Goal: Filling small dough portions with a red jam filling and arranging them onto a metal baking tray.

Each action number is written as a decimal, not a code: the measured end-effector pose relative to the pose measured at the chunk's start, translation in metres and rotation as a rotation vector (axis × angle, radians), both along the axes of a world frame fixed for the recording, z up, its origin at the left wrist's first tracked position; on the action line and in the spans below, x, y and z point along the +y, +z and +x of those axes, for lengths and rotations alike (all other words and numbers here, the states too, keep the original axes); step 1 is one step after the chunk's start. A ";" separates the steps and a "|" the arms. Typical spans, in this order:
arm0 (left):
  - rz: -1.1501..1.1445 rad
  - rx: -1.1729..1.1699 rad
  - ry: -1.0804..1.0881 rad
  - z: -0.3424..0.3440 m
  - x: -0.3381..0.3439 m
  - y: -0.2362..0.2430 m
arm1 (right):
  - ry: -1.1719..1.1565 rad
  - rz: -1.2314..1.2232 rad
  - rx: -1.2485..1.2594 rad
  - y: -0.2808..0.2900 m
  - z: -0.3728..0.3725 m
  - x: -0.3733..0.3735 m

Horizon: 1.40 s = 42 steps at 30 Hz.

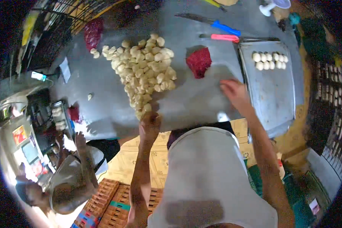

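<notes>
A large pile of pale dough pieces (146,66) lies on the grey metal table, narrowing toward me. My left hand (150,123) is at its near tip with the fingers curled closed. What they hold, if anything, is hidden. My right hand (235,95) is over the table just left of the metal tray (271,100), fingers stretched out and apart, nothing visible in them. Two short rows of rounded dough balls (269,57) sit at the tray's far end. Between pile and tray lies a dark red mass (198,62) with a rough surface.
Beyond the red mass lie a blue-handled knife (226,27) and a red-handled tool (225,37). Another dark red mass (93,33) is at the far left. A person (70,186) works at the table's left end. Orange crates (106,197) stand on the floor; loaded racks (330,91) stand right.
</notes>
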<state>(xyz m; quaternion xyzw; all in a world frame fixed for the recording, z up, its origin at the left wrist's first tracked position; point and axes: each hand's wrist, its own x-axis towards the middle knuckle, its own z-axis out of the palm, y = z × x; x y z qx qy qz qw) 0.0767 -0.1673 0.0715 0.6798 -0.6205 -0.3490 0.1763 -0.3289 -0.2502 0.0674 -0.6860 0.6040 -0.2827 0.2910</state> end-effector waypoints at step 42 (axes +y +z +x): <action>0.520 0.922 -0.017 -0.158 -0.067 -0.020 | -0.058 0.326 -0.324 -0.014 0.063 0.031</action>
